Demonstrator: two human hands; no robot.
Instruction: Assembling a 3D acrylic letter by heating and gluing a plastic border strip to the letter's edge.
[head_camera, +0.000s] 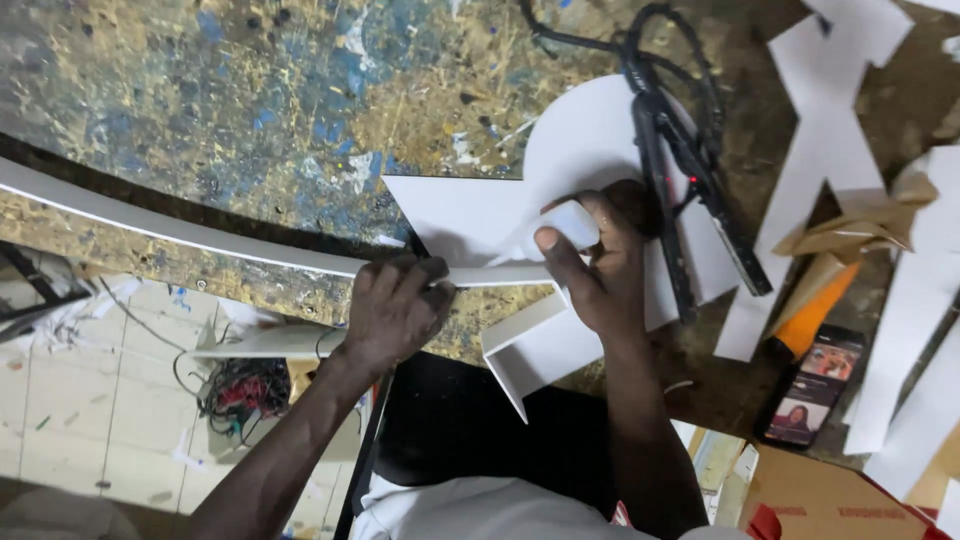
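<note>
head view: hands (395, 305) on white strip (180, 232)

The table (250, 90) is rough wood with old paint splashes in blue and yellow. The white board shapes (470, 215) look smooth and matt, like plastic sheet. The long white strip (180, 232) looks smooth too. The black tool (690, 180) looks like shiny plastic.

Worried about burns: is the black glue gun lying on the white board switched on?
Probably on: a small red light glows on the black glue gun.
</note>
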